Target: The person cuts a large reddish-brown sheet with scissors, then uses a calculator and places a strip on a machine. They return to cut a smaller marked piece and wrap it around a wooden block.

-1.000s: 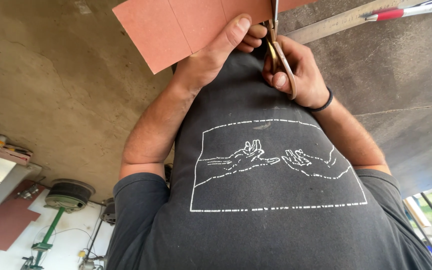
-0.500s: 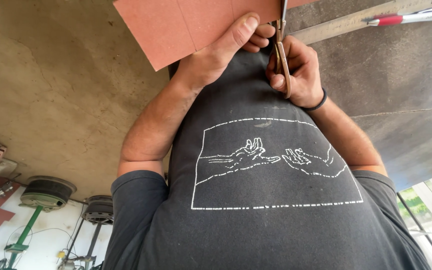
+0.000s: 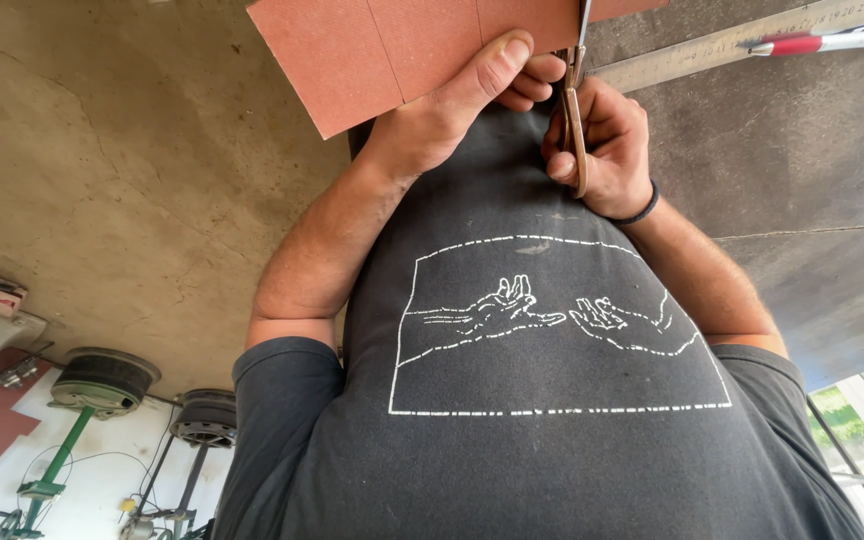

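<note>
While the view is flipped upside down, the hands sit at the top edge of the frame, in front of a dark grey T-shirt (image 3: pixel 552 400) with a white line drawing. Left hand (image 3: pixel 457 105), at frame left of the pair: closed on a reddish-brown sheet (image 3: pixel 382 50), thumb pressed flat on its face, other fingers curled behind the edge. The sheet has thin straight lines marked across it and runs off the top of the frame. Right hand (image 3: pixel 602 150): wrapped shut around the tan handles of scissors (image 3: pixel 576 110), with the metal blades meeting the sheet's edge just right of the left thumb. Can't tell how far apart the blades are. A black band sits on the right wrist.

Surface: rough grey-brown concrete (image 3: pixel 102 200), with fine cracks at left and a darker patch with a seam at right. On it, right of the hands, lies a long ruler (image 3: pixel 712 45), with a red and white pen (image 3: pixel 832 42) lying on its right end.

Room: at the lower left a white wall, green stands carrying dark round wheels (image 3: pixel 107 375), and loose cables. A window with greenery shows at the lower right corner.
</note>
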